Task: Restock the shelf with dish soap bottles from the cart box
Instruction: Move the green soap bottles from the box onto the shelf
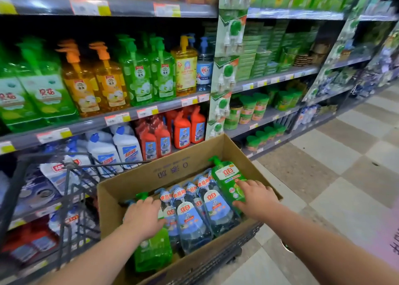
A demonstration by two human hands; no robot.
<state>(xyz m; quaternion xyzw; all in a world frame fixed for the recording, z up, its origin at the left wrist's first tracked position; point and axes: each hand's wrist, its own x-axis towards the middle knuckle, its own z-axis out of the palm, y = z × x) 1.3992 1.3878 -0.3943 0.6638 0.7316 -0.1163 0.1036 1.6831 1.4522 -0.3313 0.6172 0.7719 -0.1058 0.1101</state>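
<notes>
An open cardboard box (138,176) rests on a black cart and holds dish soap bottles lying flat. Several clear blue bottles (194,215) fill its middle. A green bottle (153,250) lies at the left side, and my left hand (143,219) is closed over its upper part. Another green bottle (226,176) lies at the right side with its pump toward the shelf; my right hand (257,198) grips its lower half. The dish soap shelf (121,118) above carries green, orange and yellow pump bottles.
The cart's wire frame (71,176) stands left of the box, close to the lower shelves of white and red cleaner bottles. Shelving with green boxed goods runs along the right. A checkered tile aisle floor (323,176) lies to the right.
</notes>
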